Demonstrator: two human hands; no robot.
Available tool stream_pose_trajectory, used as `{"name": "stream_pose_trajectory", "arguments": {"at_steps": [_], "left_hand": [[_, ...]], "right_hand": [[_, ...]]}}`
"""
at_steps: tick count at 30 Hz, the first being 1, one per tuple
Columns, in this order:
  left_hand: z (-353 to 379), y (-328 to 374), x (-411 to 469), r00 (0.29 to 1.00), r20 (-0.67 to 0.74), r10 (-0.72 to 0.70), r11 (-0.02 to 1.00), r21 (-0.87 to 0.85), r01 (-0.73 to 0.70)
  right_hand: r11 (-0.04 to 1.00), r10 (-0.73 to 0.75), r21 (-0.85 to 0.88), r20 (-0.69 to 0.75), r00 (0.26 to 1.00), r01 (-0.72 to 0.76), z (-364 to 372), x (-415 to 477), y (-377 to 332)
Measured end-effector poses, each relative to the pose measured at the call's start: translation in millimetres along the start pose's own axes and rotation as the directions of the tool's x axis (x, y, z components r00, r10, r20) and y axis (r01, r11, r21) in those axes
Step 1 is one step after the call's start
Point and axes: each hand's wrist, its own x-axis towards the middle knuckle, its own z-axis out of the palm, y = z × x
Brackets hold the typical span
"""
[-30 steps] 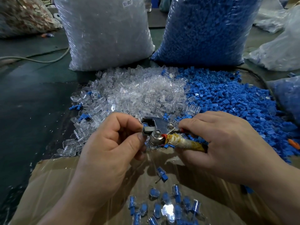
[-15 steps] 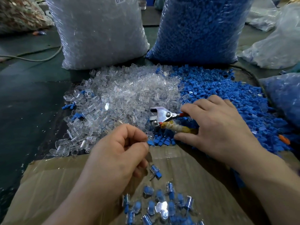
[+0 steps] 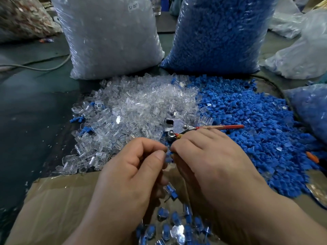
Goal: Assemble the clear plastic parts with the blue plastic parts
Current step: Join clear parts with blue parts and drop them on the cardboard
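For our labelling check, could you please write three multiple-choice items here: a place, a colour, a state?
1. The heap of loose clear plastic parts lies: A left of the heap of blue plastic parts; B right of it; C inside a bag.
2. The metal tool's long thin handle is: A green; B red; C white.
3. The left hand and right hand: A rest apart; B pinch one small blue part together; C lie flat.
A, blue lies rightward; B, red shows; B, both meet on it.

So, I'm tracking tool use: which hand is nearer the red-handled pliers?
Right. The right hand lies just below the pliers, fingers at its handle; the left hand sits lower-left, apart.
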Motion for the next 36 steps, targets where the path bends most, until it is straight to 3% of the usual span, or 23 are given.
{"name": "stream_pose_trajectory", "arguments": {"at_steps": [3, 6, 8, 10, 12, 13, 14, 15, 17, 19, 22, 25, 29, 36], "left_hand": [[-5.4, -0.4, 3.9, 0.999, 0.002, -0.040, 0.999, 0.037, 0.040], [-9.9, -1.4, 6.2, 0.992, 0.113, -0.063, 0.989, 0.140, 0.047], [-11.4, -1.3, 6.8, 0.994, 0.105, -0.003, 0.992, 0.129, -0.011], [-11.7, 0.9, 6.1, 0.989, 0.125, 0.078, 0.992, 0.093, -0.090], [-12.9, 1.2, 5.2, 0.962, 0.199, 0.187, 0.967, 0.137, -0.217], [-14.2, 2.0, 4.5, 0.943, 0.241, 0.231, 0.946, 0.173, -0.276], [-16.0, 3.4, 4.0, 0.926, 0.278, 0.256, 0.925, 0.208, -0.318], [-18.2, 4.6, 3.7, 0.915, 0.309, 0.261, 0.908, 0.242, -0.341], [-22.7, 6.2, 4.7, 0.911, 0.342, 0.232, 0.888, 0.307, -0.342], [-26.7, 3.8, 7.8, 0.907, 0.359, 0.222, 0.848, 0.389, -0.361], [-26.1, -2.2, 11.0, 0.869, 0.443, 0.218, 0.755, 0.488, -0.438], [-25.4, -5.1, 10.6, 0.843, 0.500, 0.199, 0.704, 0.526, -0.478], [-27.0, 4.6, 9.2, 0.820, 0.558, 0.127, 0.709, 0.527, -0.468], [-39.6, 0.1, 11.1, 0.909, 0.414, -0.048, 0.873, 0.459, -0.163]], "right_hand": [[0.999, -0.028, 0.025, -0.015, 0.999, 0.029, 0.1, -1.4, -2.8], [0.998, -0.049, 0.030, -0.027, 0.998, 0.050, -1.9, 0.5, -8.1], [0.996, -0.023, 0.086, -0.004, 1.000, 0.023, -4.2, 0.5, -11.6], [0.969, 0.104, 0.222, 0.050, 0.993, -0.112, -6.7, 0.2, -17.2], [0.781, 0.255, 0.513, 0.259, 0.932, -0.356, -11.9, 0.0, -21.1], [0.595, 0.299, 0.642, 0.381, 0.875, -0.484, -12.5, -0.6, -19.5], [0.499, 0.320, 0.657, 0.466, 0.825, -0.565, -13.7, -1.0, -16.4], [0.489, 0.305, 0.630, 0.525, 0.795, -0.604, -15.8, -1.7, -13.9], [0.631, 0.294, 0.514, 0.535, 0.792, -0.581, -13.2, -2.7, -9.4], [0.795, 0.313, 0.393, 0.389, 0.867, -0.463, -8.6, -4.5, -9.2], [0.891, 0.223, 0.329, 0.279, 0.934, -0.312, -4.9, -7.7, -12.0], [0.927, 0.130, 0.300, 0.303, 0.944, -0.224, -2.7, -9.2, -12.6], [0.935, 0.097, 0.288, 0.350, 0.932, -0.205, -8.1, -8.4, -14.9], [0.929, 0.032, 0.320, 0.429, 0.903, -0.185, -24.7, -27.3, -12.5]]}}
